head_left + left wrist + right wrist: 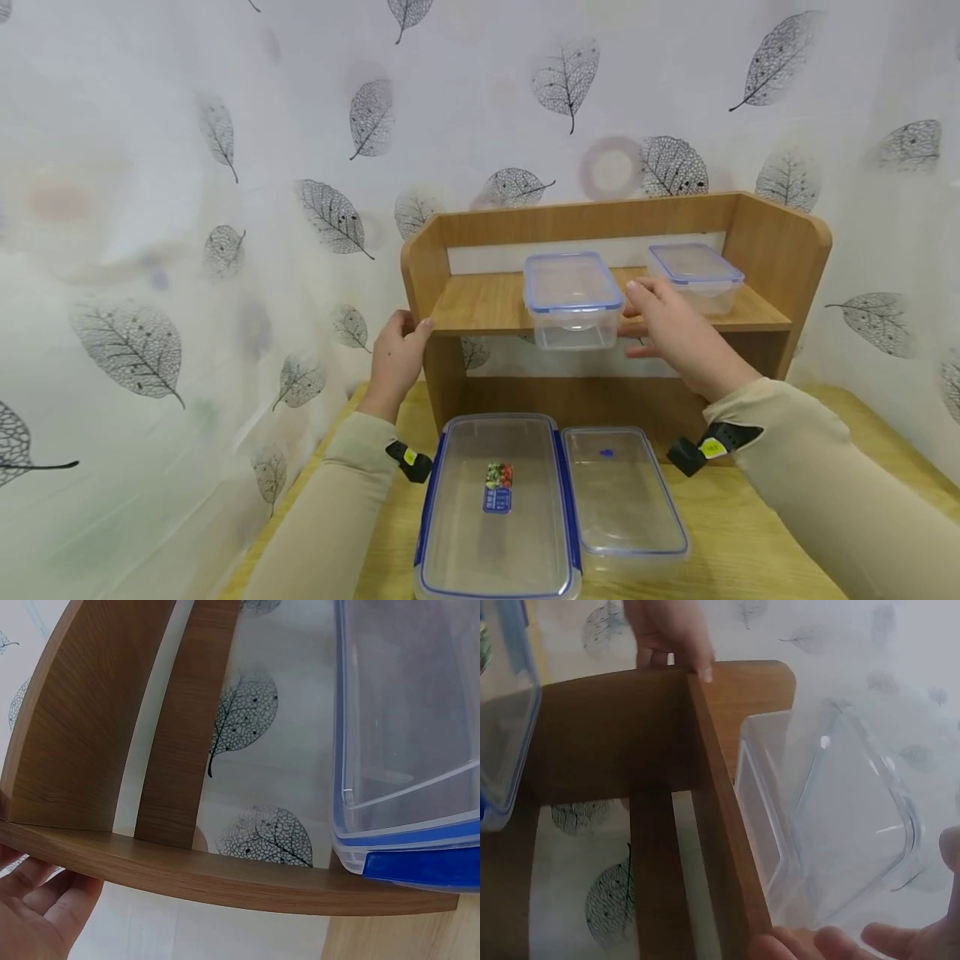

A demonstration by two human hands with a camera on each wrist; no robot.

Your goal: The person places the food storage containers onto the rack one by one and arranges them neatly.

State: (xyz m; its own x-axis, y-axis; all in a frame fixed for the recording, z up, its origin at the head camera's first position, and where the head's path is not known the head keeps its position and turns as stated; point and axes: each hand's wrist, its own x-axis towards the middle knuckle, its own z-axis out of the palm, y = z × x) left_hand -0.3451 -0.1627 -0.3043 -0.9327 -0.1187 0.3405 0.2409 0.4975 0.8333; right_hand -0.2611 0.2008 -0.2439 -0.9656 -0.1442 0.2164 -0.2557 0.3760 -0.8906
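A small clear food container (573,287) with a blue-rimmed lid sits on the upper board of a wooden shelf rack (480,304), jutting past its front edge. My right hand (678,337) is beside the container's right side, fingers extended and spread. In the right wrist view its fingertips (889,937) are near the board's edge, with the clear container (855,825) beyond. At the rack's left side, my left hand (397,358) grips the upright panel, thumb in front. The left wrist view shows its fingers (64,900) against the wooden edge.
A second small lidded container (697,275) stands at the right of the upper board. On the wooden table (735,542), before the rack, lie a large blue-clipped container (495,542) and a narrower lidded one (626,500). Leaf-patterned sheeting (285,125) hangs behind and at left.
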